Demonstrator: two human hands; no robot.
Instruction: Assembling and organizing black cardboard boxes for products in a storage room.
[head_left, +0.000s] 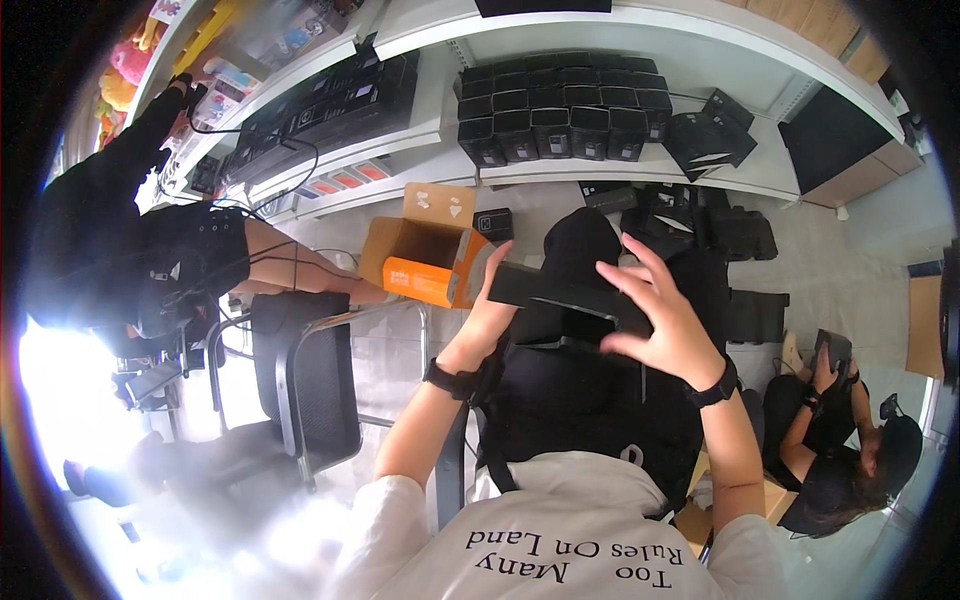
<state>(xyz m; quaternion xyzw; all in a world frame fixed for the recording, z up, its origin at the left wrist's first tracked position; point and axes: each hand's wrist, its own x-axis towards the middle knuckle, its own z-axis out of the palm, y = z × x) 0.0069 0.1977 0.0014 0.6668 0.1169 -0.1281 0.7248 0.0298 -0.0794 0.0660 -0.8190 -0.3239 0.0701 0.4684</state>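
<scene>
I look down past a white cotton shirt front [560, 540] with dark lettering, at a large black fabric bag [590, 400] resting against my chest. Its cloth is soft and matte, with a strap running along its left side.

Ahead stand white shelves [700, 60] that bend with the lens. One shelf carries tight rows of small black rectangular boxes [565, 110], all alike with glossy faces. Further left, another shelf holds a row of darker boxes [330, 105].

On the pale floor below sits an open orange cardboard carton [425, 262], its flaps raised and its inside plain brown. Left of me is a black padded chair with a thin metal frame [305, 380].

Two other people are nearby. One in black clothing [110, 230] is at the left, an arm stretched up to the shelf. Another in black [830, 450] sits on the floor at the lower right, holding a dark object.

Both of my hands hold a flat black rectangular box [560, 292], smooth and matte, just above the bag at the picture's centre. My left hand [490, 310] curls around its left end, fingers wrapped behind it. My right hand [655, 310] lies over its right end with fingers spread and partly bent, pressing on the top face. Each wrist wears a black band.
</scene>
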